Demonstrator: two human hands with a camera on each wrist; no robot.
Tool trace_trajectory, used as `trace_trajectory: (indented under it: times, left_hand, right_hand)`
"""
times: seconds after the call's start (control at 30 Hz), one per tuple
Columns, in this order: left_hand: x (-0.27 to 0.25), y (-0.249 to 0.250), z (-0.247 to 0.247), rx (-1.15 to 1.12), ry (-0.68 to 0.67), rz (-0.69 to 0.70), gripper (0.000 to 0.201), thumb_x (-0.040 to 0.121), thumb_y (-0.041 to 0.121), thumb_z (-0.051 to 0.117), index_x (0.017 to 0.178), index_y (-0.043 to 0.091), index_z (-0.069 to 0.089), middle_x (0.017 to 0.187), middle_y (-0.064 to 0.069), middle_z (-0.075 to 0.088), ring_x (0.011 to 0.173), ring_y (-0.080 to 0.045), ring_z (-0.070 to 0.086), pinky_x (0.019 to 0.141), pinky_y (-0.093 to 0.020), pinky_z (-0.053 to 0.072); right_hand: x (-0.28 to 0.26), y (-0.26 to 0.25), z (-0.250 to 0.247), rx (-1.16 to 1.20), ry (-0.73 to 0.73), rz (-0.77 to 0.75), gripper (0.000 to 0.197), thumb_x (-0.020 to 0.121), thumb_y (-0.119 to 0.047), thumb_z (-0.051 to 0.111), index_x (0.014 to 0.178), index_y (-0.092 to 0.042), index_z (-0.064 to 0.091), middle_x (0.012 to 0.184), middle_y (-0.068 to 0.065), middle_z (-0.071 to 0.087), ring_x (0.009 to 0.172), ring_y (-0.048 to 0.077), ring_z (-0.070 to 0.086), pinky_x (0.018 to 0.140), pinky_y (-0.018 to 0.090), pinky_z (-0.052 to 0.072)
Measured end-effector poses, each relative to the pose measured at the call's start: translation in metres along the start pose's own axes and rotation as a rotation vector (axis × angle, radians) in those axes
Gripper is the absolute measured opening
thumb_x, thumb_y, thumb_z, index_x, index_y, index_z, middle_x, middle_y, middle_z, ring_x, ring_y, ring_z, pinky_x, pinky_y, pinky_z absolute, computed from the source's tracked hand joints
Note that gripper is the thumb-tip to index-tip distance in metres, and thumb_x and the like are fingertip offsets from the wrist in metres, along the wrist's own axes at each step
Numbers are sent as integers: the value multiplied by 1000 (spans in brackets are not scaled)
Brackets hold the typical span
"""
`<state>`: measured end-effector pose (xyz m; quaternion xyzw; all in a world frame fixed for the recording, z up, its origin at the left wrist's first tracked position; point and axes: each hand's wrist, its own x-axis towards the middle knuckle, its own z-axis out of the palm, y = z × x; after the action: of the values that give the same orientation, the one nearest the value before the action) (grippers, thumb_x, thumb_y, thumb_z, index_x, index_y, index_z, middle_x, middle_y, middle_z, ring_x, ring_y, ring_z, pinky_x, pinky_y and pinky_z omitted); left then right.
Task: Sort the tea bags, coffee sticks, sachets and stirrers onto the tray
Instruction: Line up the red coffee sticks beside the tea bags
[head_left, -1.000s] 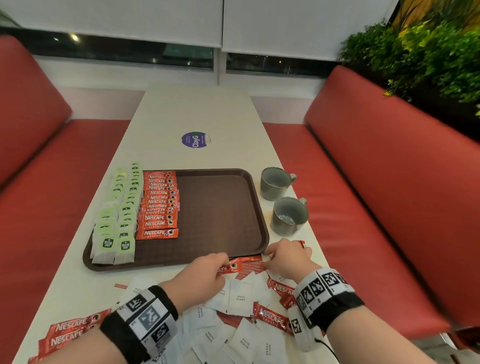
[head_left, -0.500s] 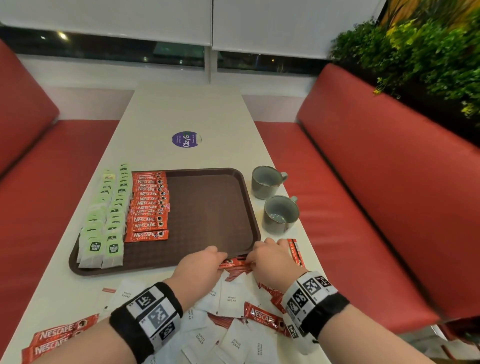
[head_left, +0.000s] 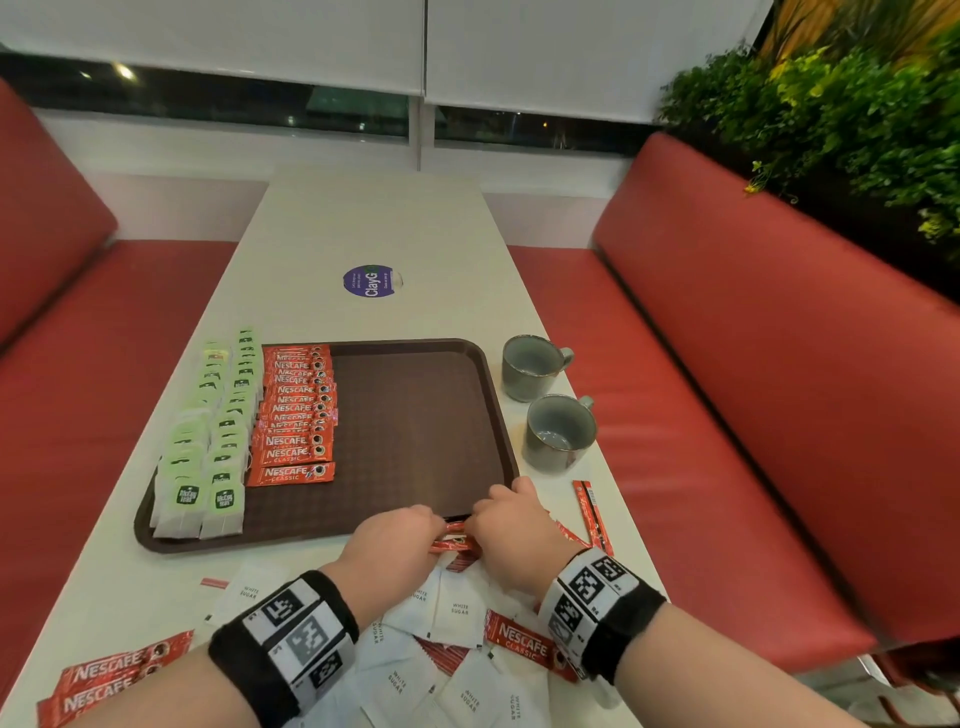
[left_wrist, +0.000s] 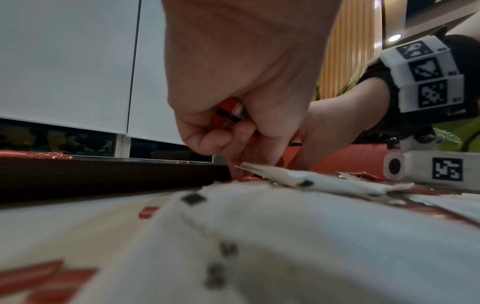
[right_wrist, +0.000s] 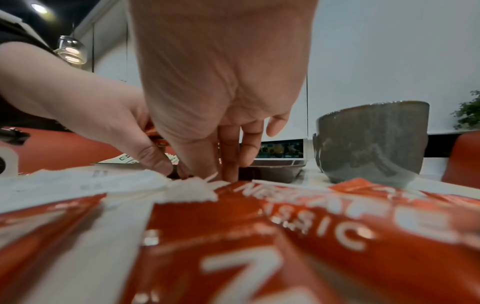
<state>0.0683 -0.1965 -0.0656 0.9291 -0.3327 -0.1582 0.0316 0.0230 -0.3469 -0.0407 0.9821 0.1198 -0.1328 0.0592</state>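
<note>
A brown tray (head_left: 415, 431) holds rows of green tea bags (head_left: 208, 447) at its left and a column of red coffee sticks (head_left: 296, 415) beside them. Both hands meet at the tray's near rim. My left hand (head_left: 400, 540) grips a small bundle of thin red sticks (head_left: 454, 543); the left wrist view shows the bundle (left_wrist: 228, 115) inside its curled fingers. My right hand (head_left: 509, 525) reaches down with thumb and fingers on the bundle's other end; in the right wrist view its fingertips (right_wrist: 228, 164) are partly hidden behind sachets.
White sugar sachets (head_left: 460, 608) and loose coffee sticks (head_left: 524, 647) litter the table under my wrists, with more coffee sticks (head_left: 114, 680) at the near left. Two thin red sticks (head_left: 592, 514) lie right of the tray. Two grey cups (head_left: 561, 431) stand beside it. Red benches flank the table.
Both hands have moved forward to the tray's near rim and closer together, the red sticks gathered between them. The tray's contents have not moved.
</note>
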Motion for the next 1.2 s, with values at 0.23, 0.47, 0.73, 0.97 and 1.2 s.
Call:
trace_trajectory:
  times: [0.23, 0.47, 0.73, 0.97, 1.2]
  left_hand:
    - [3, -1, 5, -26, 2, 14, 28, 93, 30, 46, 118, 28, 59, 107, 4, 59, 95, -18, 62, 77, -33, 52]
    - [4, 2, 6, 101, -32, 9, 23, 93, 22, 49, 110, 19, 65, 109, 1, 51, 88, -22, 62, 68, -34, 49]
    - [6, 3, 8, 151, -60, -20, 24, 92, 17, 47, 110, 16, 63, 105, -1, 64, 92, -25, 64, 71, -34, 50]
    - [6, -2, 5, 13, 10, 48, 29, 92, 31, 47, 118, 25, 59, 113, 2, 62, 102, -21, 61, 80, -34, 50]
    - [8, 5, 5, 43, -26, 32, 28, 94, 24, 45, 120, 24, 57, 113, 1, 61, 102, -21, 61, 76, -34, 49]
  right_hand:
    - [4, 1, -4, 11, -31, -5, 15, 91, -22, 50, 102, -21, 61, 100, 1, 62, 98, 22, 47, 89, 38, 27]
    - [0, 0, 0, -26, -16, -24, 19, 91, -21, 51, 100, -20, 68, 97, 1, 58, 97, 22, 43, 89, 39, 27]
    - [-3, 6, 1, -11, -3, 107, 20, 94, -25, 46, 101, -18, 64, 98, 2, 65, 98, 23, 47, 91, 40, 27]
    - [5, 1, -2, -126, -34, 18, 17, 92, -23, 50, 100, -17, 65, 99, 3, 65, 99, 25, 49, 92, 41, 28]
    - [9, 1, -9, -221, -69, -67, 15, 93, -21, 50, 96, -18, 65, 97, 1, 66, 97, 23, 49, 89, 40, 27]
